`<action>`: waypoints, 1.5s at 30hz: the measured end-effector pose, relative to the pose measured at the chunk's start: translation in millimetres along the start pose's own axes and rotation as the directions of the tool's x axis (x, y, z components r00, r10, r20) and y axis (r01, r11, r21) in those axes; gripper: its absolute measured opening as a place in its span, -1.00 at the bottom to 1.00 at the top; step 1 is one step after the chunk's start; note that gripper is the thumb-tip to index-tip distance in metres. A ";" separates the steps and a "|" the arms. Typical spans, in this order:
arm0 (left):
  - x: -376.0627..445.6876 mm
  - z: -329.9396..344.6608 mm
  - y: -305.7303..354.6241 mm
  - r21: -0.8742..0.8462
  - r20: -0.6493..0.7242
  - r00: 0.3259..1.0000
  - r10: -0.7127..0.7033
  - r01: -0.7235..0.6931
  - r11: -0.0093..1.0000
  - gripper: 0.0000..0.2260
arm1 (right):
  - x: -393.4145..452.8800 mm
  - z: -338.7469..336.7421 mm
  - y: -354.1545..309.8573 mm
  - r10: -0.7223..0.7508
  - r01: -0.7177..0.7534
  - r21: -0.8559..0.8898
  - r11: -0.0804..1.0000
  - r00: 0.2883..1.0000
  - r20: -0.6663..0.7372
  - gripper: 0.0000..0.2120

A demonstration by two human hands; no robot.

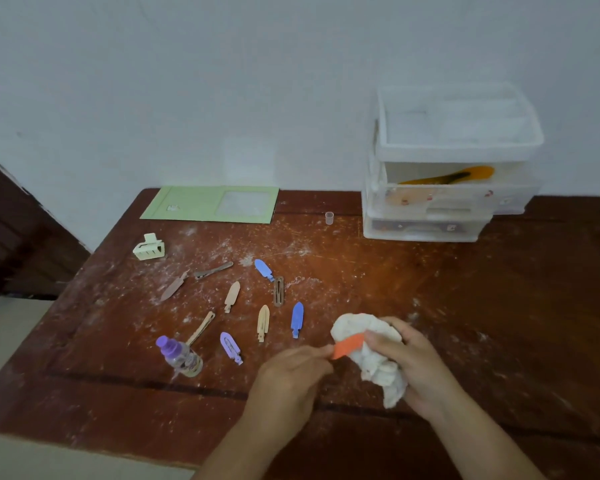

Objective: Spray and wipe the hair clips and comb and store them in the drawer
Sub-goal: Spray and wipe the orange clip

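Left hand (pixel 288 379) nearest, fingers curled, pinched near end of orange hair clip (pixel 349 345). Right hand (pixel 407 362) just beside, fingers wrapped round bunched white cloth (pixel 371 344); thumb pressed clip's far end against cloth. Clip held above wooden table (pixel 499 323), between both hands.

Noted left of hands: small clear spray bottle (pixel 180 356) with purple cap, lying tilted on table. Lilac clip (pixel 231 348) just right of bottle. Tan slim clip (pixel 201 328) beyond bottle. Beige clip (pixel 263 322) and blue clip (pixel 297 319) side by side, apart, just beyond left hand.

Farther out: second beige clip (pixel 232 296), brown open-frame clip (pixel 278 291), lighter blue clip (pixel 264 269) with its tip near the brown one. Mauve clip (pixel 174 285) and grey metal clip (pixel 212 270) to left, ends nearly meeting. Cream claw clip (pixel 149 247) farther left, alone.

Table surface scratched, dusted with white marks.

Far edge: green card folder (pixel 187 204) flat against wall; small clear cap (pixel 329 218) upright near translucent drawer unit (pixel 447 147). Middle drawer (pixel 430 202) pulled out, orange comb (pixel 447 176) lying inside. Other contents too blurred to identify.
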State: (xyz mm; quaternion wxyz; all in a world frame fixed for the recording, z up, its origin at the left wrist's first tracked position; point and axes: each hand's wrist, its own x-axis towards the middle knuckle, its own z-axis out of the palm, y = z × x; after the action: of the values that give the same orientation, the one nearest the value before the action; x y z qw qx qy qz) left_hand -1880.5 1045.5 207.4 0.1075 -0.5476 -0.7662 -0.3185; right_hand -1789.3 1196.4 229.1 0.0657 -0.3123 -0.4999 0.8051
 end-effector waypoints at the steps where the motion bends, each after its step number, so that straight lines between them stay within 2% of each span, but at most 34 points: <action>1: -1.2 -0.9 -1.9 -0.011 0.000 1.000 0.010 -0.010 1.000 -0.76 | -1.2 2.0 1.0 -0.020 0.020 0.006 1.000 1.000 -0.021 -0.92; 3: -4.8 -2.4 -0.2 -0.118 -0.032 0.997 -0.067 0.063 0.991 -0.80 | -1.4 5.0 4.6 -0.054 0.055 0.014 0.998 0.996 -0.072 -0.89; 4: -6.3 -4.5 4.4 -0.238 -0.048 0.980 -0.193 0.176 0.955 -0.82 | -1.8 6.9 6.8 -0.074 0.076 0.020 0.997 0.993 -0.094 -0.87; 5: -5.7 -8.1 11.5 -0.432 -0.020 0.922 -0.387 0.341 0.835 -0.81 | -2.6 8.9 8.4 -0.090 0.094 0.033 0.995 0.989 -0.115 -0.85; 6: -3.5 -11.0 19.3 -0.637 0.070 0.816 -0.574 0.480 0.604 -0.77 | -2.9 10.5 10.1 -0.106 0.113 0.045 0.993 0.985 -0.133 -0.84; 7: -2.1 -12.3 25.1 -0.765 0.210 0.702 -0.681 0.552 0.333 -0.78 | -4.4 12.8 10.4 -0.115 0.123 0.049 0.991 0.982 -0.150 -0.83; 8: -0.4 -14.0 29.5 -0.813 0.304 0.612 -0.730 0.566 0.136 -0.83 | -6.0 14.6 10.8 -0.121 0.129 0.041 0.991 0.980 -0.157 -0.83; 10: 2.2 -17.1 33.7 -0.804 0.374 0.502 -0.779 0.595 -0.002 -0.82 | -8.7 16.5 11.2 -0.135 0.137 0.002 0.991 0.979 -0.151 -0.82; 12: 2.7 -20.4 34.5 -0.811 0.378 0.456 -0.806 0.583 -0.050 -0.81 | -10.1 18.1 11.6 -0.174 0.163 -0.094 0.982 0.977 -0.127 -0.77; 14: 3.6 -23.8 34.8 -0.816 0.375 0.405 -0.834 0.570 -0.090 -0.82 | -12.6 15.2 13.6 -0.309 0.258 -0.349 0.901 0.946 -0.100 -0.70; 15: 3.9 -24.9 33.5 -0.814 0.370 0.382 -0.847 0.572 -0.098 -0.82 | -16.0 15.0 12.7 -0.428 0.336 -0.519 0.786 0.901 -0.065 -0.72; 17: 4.9 -23.9 30.9 -0.815 0.354 0.350 -0.868 0.570 -0.102 -0.82 | -24.3 16.5 8.4 -0.630 0.509 -0.721 0.470 0.766 0.129 -0.70; 19: 9.8 -23.3 31.7 -0.814 0.341 0.361 -0.868 0.576 -0.080 -0.82 | -23.2 17.4 10.0 -0.660 0.640 -0.743 0.197 0.647 0.382 -0.67; 21: 16.5 -25.4 35.1 -0.811 0.329 0.404 -0.854 0.583 -0.037 -0.80 | -17.7 22.9 12.8 -0.635 0.710 -0.704 -0.018 0.536 0.556 -0.69; 23: 22.6 -30.0 37.4 -0.808 0.291 0.444 -0.847 0.589 0.031 -0.75 | -12.6 29.4 13.3 -0.651 0.730 -0.673 -0.115 0.457 0.606 -0.73; 25: 26.3 -33.5 38.4 -0.815 0.260 0.464 -0.847 0.576 0.066 -0.71 | -8.0 29.9 10.5 -0.703 0.734 -0.665 -0.142 0.398 0.590 -0.75; 27: 26.6 -35.3 39.1 -0.836 0.258 0.466 -0.846 0.546 0.046 -0.71 | -4.6 22.9 7.4 -0.751 0.707 -0.696 -0.130 0.388 0.534 -0.76; 29: 25.4 -36.6 40.0 -0.860 0.286 0.471 -0.835 0.511 -0.007 -0.74 | -3.9 19.7 4.6 -0.777 0.671 -0.736 -0.090 0.416 0.473 -0.75; 32: 25.5 -39.5 38.9 -0.877 0.317 0.477 -0.820 0.477 -0.061 -0.75 | -8.0 29.4 9.4 -0.764 0.711 -0.696 -0.097 0.395 0.511 -0.77; 34: 24.9 -45.1 36.6 -0.875 0.299 0.487 -0.821 0.482 -0.033 -0.74 | -8.6 33.4 9.5 -0.742 0.723 -0.680 -0.125 0.386 0.547 -0.79; 35: 24.6 -49.7 35.4 -0.874 0.289 0.501 -0.816 0.486 -0.012 -0.73 | -6.9 32.9 7.1 -0.746 0.702 -0.702 -0.119 0.403 0.530 -0.77; 37: 23.3 -59.1 31.4 -0.874 0.270 0.532 -0.803 0.486 0.028 -0.72 | -1.0 29.2 -0.7 -0.777 0.650 -0.756 -0.076 0.437 0.453 -0.74; 39: 23.2 -67.0 25.5 -0.868 0.263 0.549 -0.793 0.493 0.053 -0.74 | 3.1 26.2 -7.1 -0.824 0.593 -0.804 -0.034 0.439 0.359 -0.77; 40: 24.3 -70.1 21.6 -0.866 0.262 0.552 -0.792 0.496 0.060 -0.76 | 2.3 27.3 -11.3 -0.847 0.561 -0.828 0.015 0.448 0.288 -0.77; 41: 26.0 -73.0 17.8 -0.866 0.263 0.551 -0.792 0.497 0.058 -0.77 | 0.1 29.7 -15.1 -0.856 0.527 -0.842 0.113 0.483 0.186 -0.78; 42: 27.6 -75.7 13.8 -0.866 0.266 0.554 -0.789 0.497 0.057 -0.78 | -1.5 32.6 -18.2 -0.837 0.518 -0.813 0.266 0.542 0.071 -0.81; 44: 31.2 -82.3 7.6 -0.857 0.291 0.579 -0.762 0.512 0.062 -0.76 | -4.1 38.6 -24.6 -0.645 0.500 -0.568 0.654 0.760 -0.074 -0.81; 45: 33.4 -86.1 5.0 -0.847 0.312 0.598 -0.739 0.527 0.069 -0.73 | -5.9 41.6 -27.3 -0.551 0.479 -0.421 0.770 0.832 -0.061 -0.80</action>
State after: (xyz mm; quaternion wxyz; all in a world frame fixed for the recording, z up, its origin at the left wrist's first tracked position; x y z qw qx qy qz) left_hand -1904.4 1020.1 293.1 -0.2711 -0.0858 -0.6163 -0.7344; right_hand -1813.9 1175.5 267.6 0.2665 -0.2412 -0.7076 0.6084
